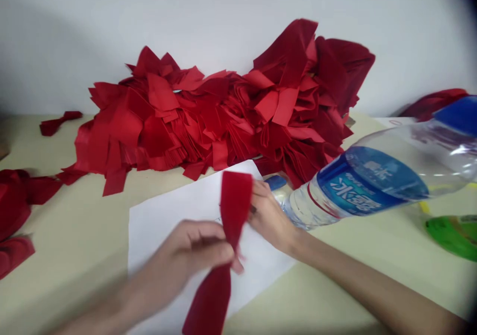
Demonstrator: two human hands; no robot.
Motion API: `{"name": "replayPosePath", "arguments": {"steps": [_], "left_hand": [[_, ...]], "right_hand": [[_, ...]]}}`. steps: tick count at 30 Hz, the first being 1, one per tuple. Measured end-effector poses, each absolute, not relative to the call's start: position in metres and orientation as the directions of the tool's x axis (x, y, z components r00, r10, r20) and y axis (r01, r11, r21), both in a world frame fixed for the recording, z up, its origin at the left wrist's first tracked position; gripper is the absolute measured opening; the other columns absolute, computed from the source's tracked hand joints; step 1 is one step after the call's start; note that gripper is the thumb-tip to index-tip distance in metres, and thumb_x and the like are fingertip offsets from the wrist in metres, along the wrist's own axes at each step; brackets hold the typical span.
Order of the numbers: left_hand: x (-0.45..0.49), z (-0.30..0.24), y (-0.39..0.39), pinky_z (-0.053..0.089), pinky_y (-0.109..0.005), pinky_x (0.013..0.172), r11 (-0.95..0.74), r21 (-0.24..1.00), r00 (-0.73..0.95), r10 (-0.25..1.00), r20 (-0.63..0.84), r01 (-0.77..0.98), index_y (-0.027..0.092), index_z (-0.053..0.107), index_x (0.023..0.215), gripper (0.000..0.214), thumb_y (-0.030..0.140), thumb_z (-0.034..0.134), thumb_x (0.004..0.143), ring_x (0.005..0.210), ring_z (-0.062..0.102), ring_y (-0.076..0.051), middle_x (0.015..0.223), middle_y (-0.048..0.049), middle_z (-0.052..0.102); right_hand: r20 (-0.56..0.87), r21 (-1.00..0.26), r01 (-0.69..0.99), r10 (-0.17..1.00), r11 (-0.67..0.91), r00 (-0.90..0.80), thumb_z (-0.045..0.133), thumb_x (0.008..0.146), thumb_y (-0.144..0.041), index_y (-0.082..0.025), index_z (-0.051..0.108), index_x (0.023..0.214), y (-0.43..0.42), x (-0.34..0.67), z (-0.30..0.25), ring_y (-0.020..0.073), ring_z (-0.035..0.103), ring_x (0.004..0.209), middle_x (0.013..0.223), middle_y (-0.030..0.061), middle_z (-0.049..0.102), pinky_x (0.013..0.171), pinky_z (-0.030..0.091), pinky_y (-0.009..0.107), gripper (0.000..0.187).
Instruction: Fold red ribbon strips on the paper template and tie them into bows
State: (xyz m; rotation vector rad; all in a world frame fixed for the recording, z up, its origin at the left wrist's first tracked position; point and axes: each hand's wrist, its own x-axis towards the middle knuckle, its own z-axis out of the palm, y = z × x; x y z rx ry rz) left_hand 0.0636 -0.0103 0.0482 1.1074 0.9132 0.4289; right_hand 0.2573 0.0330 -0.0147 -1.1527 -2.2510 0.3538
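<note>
My left hand (199, 248) pinches a red velvety fabric strip (235, 201) at its narrow, gathered waist. The strip flares out above and below the thumb, like a bow. Just right of it, my right hand (270, 218) is closed, with its fingertips hidden behind the strip. A small dark spot shows at those fingers, but what they hold cannot be made out. Under both hands lies a white paper sheet (160, 225). Beyond the right hand's knuckles, a small blue object (276, 182) is partly covered.
A large heap of red fabric pieces (208, 121) runs along the wall. A tilted-looking clear bottle with a blue label (372, 181) stands close to my right forearm. Green round item (454, 235) at right; more red pieces (13, 206) at left; a small red bow (59, 122) behind.
</note>
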Motion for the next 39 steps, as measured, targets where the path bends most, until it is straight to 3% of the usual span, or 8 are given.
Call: {"name": "replayPosePath", "arguments": {"steps": [5, 8, 11, 14, 19, 26, 32, 39], "left_hand": [[0.049, 0.029, 0.011, 0.040, -0.028, 0.079, 0.481, 0.877, 0.530, 0.748, -0.399, -0.018, 0.017, 0.067, 0.083, 0.017, 0.033, 0.060, 0.084, 0.085, 0.059, -0.017, 0.081, -0.0032, 0.068], [0.049, 0.027, 0.010, 0.039, -0.027, 0.081, 0.473, 0.880, 0.527, 0.758, -0.384, -0.039, 0.017, 0.066, 0.083, 0.018, 0.033, 0.060, 0.085, 0.086, 0.058, -0.016, 0.085, -0.0035, 0.067], [0.052, 0.028, 0.009, 0.040, -0.024, 0.077, 0.479, 0.875, 0.505, 0.773, -0.384, -0.068, 0.018, 0.066, 0.081, 0.018, 0.034, 0.059, 0.085, 0.080, 0.056, -0.013, 0.081, -0.0010, 0.065], [0.054, 0.027, 0.009, 0.040, -0.021, 0.070, 0.488, 0.870, 0.470, 0.785, -0.403, -0.069, 0.018, 0.065, 0.080, 0.017, 0.035, 0.061, 0.084, 0.072, 0.054, -0.010, 0.077, 0.0013, 0.063], [0.055, 0.022, 0.008, 0.041, -0.021, 0.077, 0.460, 0.887, 0.444, 0.803, -0.397, -0.040, 0.016, 0.066, 0.081, 0.018, 0.034, 0.064, 0.082, 0.084, 0.057, -0.013, 0.085, -0.0025, 0.067], [0.055, 0.022, 0.009, 0.036, -0.016, 0.056, 0.534, 0.834, 0.426, 0.793, -0.436, -0.140, 0.019, 0.052, 0.078, 0.021, 0.033, 0.067, 0.079, 0.063, 0.053, -0.007, 0.076, 0.0008, 0.068], [0.056, 0.022, 0.007, 0.039, -0.016, 0.056, 0.522, 0.822, 0.432, 0.810, -0.396, -0.226, 0.020, 0.051, 0.079, 0.018, 0.032, 0.065, 0.081, 0.068, 0.057, -0.010, 0.074, -0.0005, 0.068], [0.062, 0.021, 0.006, 0.040, -0.021, 0.056, 0.427, 0.904, 0.438, 0.817, -0.374, -0.024, 0.018, 0.055, 0.075, 0.022, 0.037, 0.057, 0.085, 0.061, 0.056, -0.011, 0.070, -0.0019, 0.068]], "right_hand": [[0.391, -0.557, 0.620, 0.834, 0.552, -0.390, 0.063, 0.074, -0.006, -0.021, 0.065, 0.097, 0.035, 0.257, -0.011, 0.0217, 0.050, 0.112, 0.101, 0.0033, 0.067, 0.098, 0.036, 0.041, 0.028], [0.443, -0.664, 0.488, 0.824, 0.566, -0.354, 0.059, 0.075, -0.007, -0.018, 0.065, 0.098, 0.030, 0.254, -0.001, 0.0210, 0.048, 0.116, 0.106, 0.0058, 0.066, 0.102, 0.036, 0.041, 0.026], [0.394, -0.792, 0.334, 0.845, 0.511, -0.361, 0.064, 0.079, -0.019, -0.019, 0.066, 0.092, 0.020, 0.247, 0.015, 0.0190, 0.055, 0.106, 0.095, 0.0040, 0.068, 0.095, 0.042, 0.035, 0.013], [0.244, -0.867, 0.340, 0.904, 0.365, -0.351, 0.071, 0.075, -0.021, -0.021, 0.068, 0.079, 0.011, 0.240, 0.027, 0.0156, 0.060, 0.088, 0.083, -0.0010, 0.068, 0.082, 0.046, 0.028, 0.005], [0.115, -0.909, 0.351, 0.944, 0.225, -0.308, 0.064, 0.080, -0.017, -0.020, 0.069, 0.072, 0.011, 0.241, 0.028, 0.0118, 0.061, 0.076, 0.075, -0.0036, 0.069, 0.072, 0.044, 0.024, 0.010], [-0.010, -0.968, 0.238, 0.934, 0.080, -0.357, 0.059, 0.083, -0.022, -0.017, 0.064, 0.073, 0.017, 0.247, 0.029, 0.0100, 0.055, 0.073, 0.074, -0.0029, 0.063, 0.069, 0.041, 0.022, 0.013], [-0.104, -0.987, 0.158, 0.907, -0.042, -0.408, 0.057, 0.080, -0.017, -0.015, 0.063, 0.072, 0.015, 0.243, 0.031, 0.0109, 0.055, 0.072, 0.075, 0.0001, 0.064, 0.068, 0.041, 0.023, 0.010], [-0.087, -0.996, 0.059, 0.858, -0.066, -0.506, 0.045, 0.075, -0.006, -0.016, 0.059, 0.065, 0.010, 0.237, 0.026, 0.0110, 0.058, 0.071, 0.067, -0.0018, 0.062, 0.070, 0.042, 0.024, 0.019]]}}
